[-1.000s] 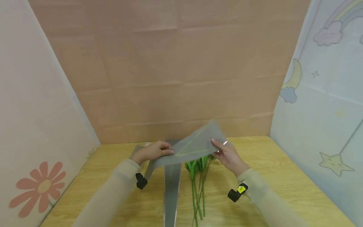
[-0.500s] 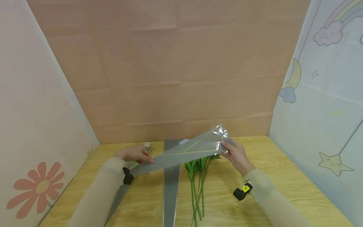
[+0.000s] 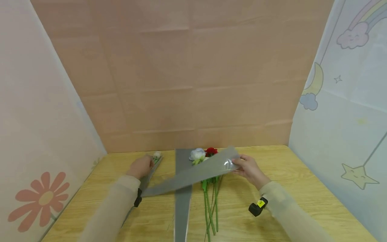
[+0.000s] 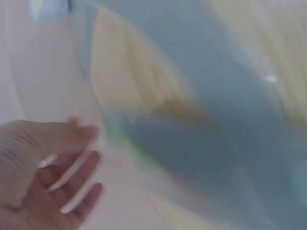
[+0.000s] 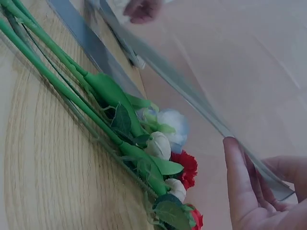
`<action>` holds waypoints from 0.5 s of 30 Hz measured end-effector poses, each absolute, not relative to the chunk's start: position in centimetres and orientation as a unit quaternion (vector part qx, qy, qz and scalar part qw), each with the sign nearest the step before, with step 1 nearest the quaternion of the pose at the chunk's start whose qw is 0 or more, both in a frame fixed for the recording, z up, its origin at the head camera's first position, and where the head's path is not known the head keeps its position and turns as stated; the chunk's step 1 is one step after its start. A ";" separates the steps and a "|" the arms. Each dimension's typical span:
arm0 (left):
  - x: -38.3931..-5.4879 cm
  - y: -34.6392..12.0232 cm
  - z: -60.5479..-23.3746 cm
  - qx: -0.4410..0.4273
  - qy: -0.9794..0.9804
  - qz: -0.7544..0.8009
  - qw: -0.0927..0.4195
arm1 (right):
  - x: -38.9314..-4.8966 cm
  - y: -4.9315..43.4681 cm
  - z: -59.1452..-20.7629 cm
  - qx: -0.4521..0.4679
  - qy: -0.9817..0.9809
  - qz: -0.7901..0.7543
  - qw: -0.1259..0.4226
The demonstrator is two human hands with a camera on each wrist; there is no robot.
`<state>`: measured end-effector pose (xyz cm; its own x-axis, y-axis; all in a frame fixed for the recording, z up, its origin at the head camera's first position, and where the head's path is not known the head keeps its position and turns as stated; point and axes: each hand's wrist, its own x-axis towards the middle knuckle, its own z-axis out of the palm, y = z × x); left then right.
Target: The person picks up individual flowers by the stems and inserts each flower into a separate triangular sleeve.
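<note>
Grey wrapper point(image 3: 205, 170) held, yellow label point(image 3: 260, 203) unreadable

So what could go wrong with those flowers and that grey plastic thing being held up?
The right hand pinches the grey plastic sheet near one end, and the left hand looks free of it, so the sheet might slip and droop. It also passes near the red flower and the bluish-white flower, so a low sweep could bump them. And the green stems lie crossed on the table, so lifting one might tug others.
</note>
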<state>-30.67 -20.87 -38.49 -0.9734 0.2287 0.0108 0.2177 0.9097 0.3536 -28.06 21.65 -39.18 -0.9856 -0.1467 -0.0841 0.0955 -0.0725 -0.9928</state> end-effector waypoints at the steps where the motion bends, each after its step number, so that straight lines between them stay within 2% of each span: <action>1: -30.6 -19.5 -38.6 0.115 0.977 0.178 -0.004 | -28.0 21.4 -39.1 -0.019 0.681 -0.728 0.081; 3: -30.1 -16.3 -38.6 0.135 0.968 0.210 -0.009 | -28.0 20.9 -39.0 -0.024 0.686 -0.722 0.080; 6: -29.1 -11.4 -38.8 0.187 0.934 0.300 0.041 | -27.7 20.2 -38.6 -0.030 0.687 -0.722 0.076; 9: -27.9 -7.5 -39.2 0.224 0.919 0.315 0.078 | -27.5 19.7 -38.2 -0.039 0.678 -0.730 0.076; 15: -27.6 -4.8 -41.0 0.239 0.928 0.282 0.045 | -27.3 19.0 -38.0 -0.048 0.653 -0.751 0.083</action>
<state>-27.64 -4.84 -41.04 -0.8821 0.4683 0.0515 0.4176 0.7265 0.5457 -27.32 18.95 -38.05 -0.9816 -0.1874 -0.0355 0.0613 -0.1340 -0.9891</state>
